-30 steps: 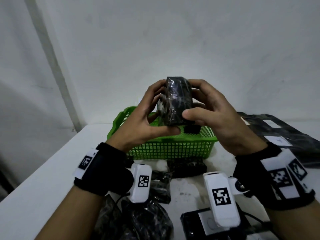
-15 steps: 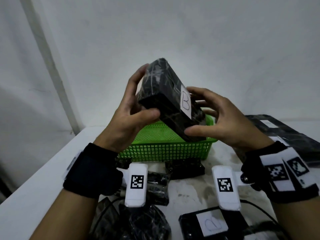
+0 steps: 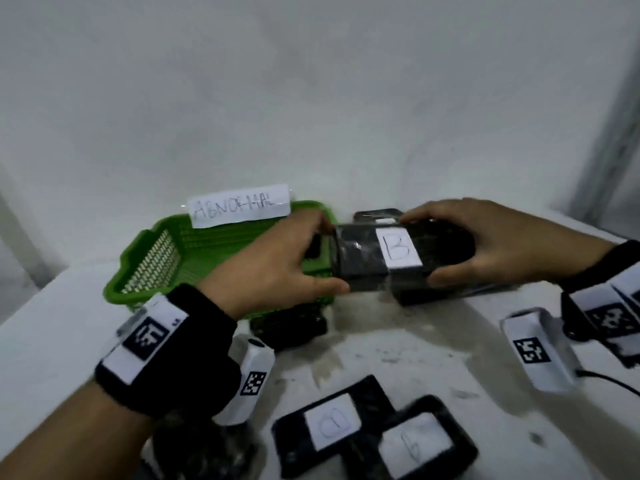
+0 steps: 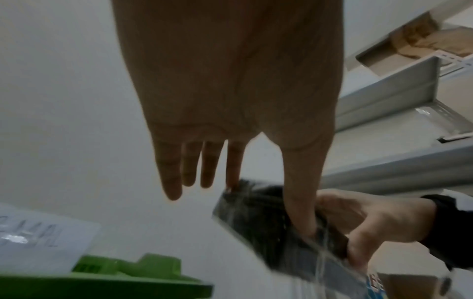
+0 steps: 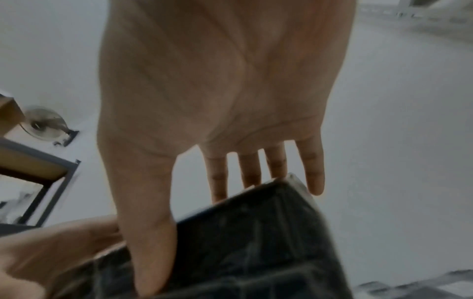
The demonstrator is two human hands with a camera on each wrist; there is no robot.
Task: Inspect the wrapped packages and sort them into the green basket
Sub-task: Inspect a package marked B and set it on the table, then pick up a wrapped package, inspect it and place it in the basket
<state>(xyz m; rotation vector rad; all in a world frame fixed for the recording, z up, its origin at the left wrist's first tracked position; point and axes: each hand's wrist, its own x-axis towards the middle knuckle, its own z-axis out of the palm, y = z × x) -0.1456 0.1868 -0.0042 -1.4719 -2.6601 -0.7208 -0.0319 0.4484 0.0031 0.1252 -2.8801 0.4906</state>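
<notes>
So both hands were on one black wrapped package [image 3: 374, 258], the one with a white label marked "B" facing up. The left hand [image 3: 277, 268] pinched its left end, thumb on the near side and fingers round the far side, and the right hand [image 3: 498, 251] gripped the right end the same way, thumb near, fingers curled over the far edge. The package was held level above the white table [image 3: 433, 344], just right of the green basket [image 3: 152, 268], with its left end about at the basket's right rim.

The basket sat at the far left against the wall, with a paper sign [image 3: 239, 205] reading "ABNORMAL" stuck above its back edge. Inside it I could only make out one dark thing, mostly hidden behind the left hand, so I couldn't tell what it was. The rest of the mesh floor looked bare.

Another black package [image 3: 291, 323] lay on the table just in front of the basket's near wall. Nearer the camera, two flat black packages with white labels [image 3: 329, 424] [image 3: 415, 445] lay side by side, touching or overlapping. A crumpled black wrapped bundle [image 3: 207, 452] sat at the near left, under the left wrist.
</notes>
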